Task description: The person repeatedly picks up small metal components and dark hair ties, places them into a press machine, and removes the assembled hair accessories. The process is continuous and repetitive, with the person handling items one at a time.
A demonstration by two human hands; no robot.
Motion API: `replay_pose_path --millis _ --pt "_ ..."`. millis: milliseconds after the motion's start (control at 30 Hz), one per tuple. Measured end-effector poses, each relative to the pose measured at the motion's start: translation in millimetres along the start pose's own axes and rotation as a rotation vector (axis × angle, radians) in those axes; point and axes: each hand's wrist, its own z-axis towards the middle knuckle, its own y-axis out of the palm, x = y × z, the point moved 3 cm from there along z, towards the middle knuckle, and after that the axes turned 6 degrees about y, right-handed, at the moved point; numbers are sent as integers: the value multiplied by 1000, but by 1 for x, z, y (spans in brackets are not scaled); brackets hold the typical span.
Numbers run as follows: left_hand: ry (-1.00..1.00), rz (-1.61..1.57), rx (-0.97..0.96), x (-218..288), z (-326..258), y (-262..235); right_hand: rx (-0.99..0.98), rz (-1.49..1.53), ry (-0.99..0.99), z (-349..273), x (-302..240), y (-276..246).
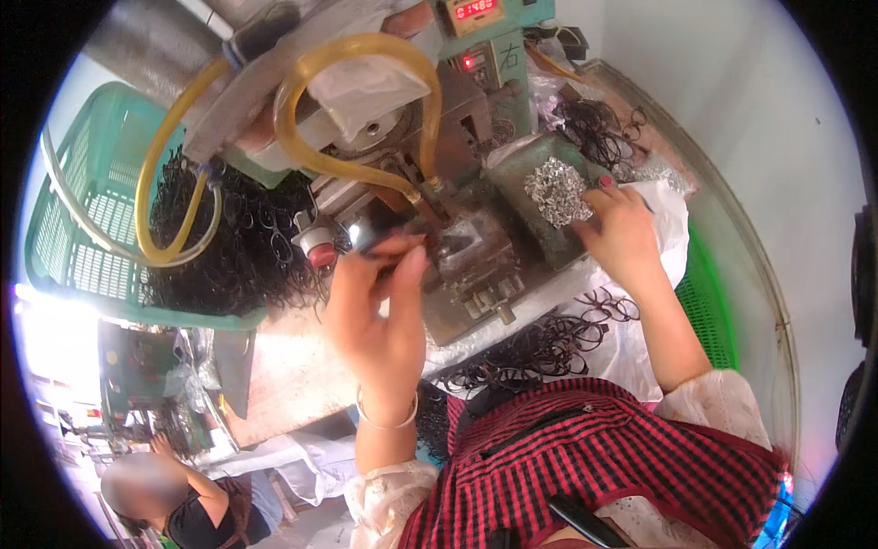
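My left hand point(380, 306) is in front of the machine's metal fixture point(471, 252), its thumb and fingertips pinched together. Motion blurs the fingertips, and whatever is between them I cannot make out. A dark, shiny piece shows just behind those fingers. My right hand point(626, 233) reaches over the right edge of a green metal tray point(521, 178). Its thumb and forefinger are apart, at the edge of a heap of small silver metal parts point(558, 192). Two yellow hoses point(357, 46) run down to the fixture.
Thin dark frames with round loops fill a green basket point(82, 220) at left. More dark frames point(530, 352) lie before the fixture and at back right point(594, 128). A red button point(320, 253) sits left of the fixture. Another person point(210, 499) is at lower left.
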Motion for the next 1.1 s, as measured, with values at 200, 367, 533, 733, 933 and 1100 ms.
replay_pose_path --millis 200,367,533,733,933,1100 --pt "83 192 -48 1 13 16 83 117 -111 7 21 56" --pt "37 164 -38 0 15 23 136 221 -89 34 7 55" --pt "62 247 -58 2 16 21 29 25 -392 38 -14 79" --pt "186 291 -20 -1 -27 6 110 411 -36 53 9 68" --pt "-139 618 390 -79 -71 -120 55 1203 607 15 42 70" --pt "-352 1195 -28 -148 -33 -162 -80 1207 400 35 0 100"
